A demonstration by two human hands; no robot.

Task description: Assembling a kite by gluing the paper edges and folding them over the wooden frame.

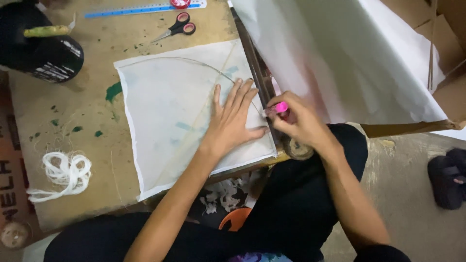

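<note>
Item: white paper sheet (pixel 170 111), roughly square, lying flat on a worn wooden board (pixel 97 58) stained with green paint. A thin curved stick (pixel 194 63) arcs across the sheet's upper part and a straight one runs diagonally under the palm; both appear already set in place.

Left hand (pixel 233 121): flat, fingers spread wide, pressing the sheet down just inside its right edge; it grasps nothing.

Right hand (pixel 301 121): closed around a small pink tool (pixel 281 107), its tip at the sheet's right edge, just beside the left fingertips. A roll of tape (pixel 297 149) sits directly below this hand.

Progress, as judged: frame laid, right edge being worked; the left and bottom edges look unfinished.

Outward from the grip: a large loose white sheet (pixel 349 58) hangs above and to the right. Farther off, up and left, lie scissors (pixel 177 28) with pink-lined handles and a blue ruler (pixel 141 8); a black container (pixel 43 48) stands at the far corner. A coil of white string (pixel 65 172) rests well to the lower left.

Room: bare concrete floor (pixel 403 194), cardboard to the right, a dark sandal (pixel 449 177) at the edge.
</note>
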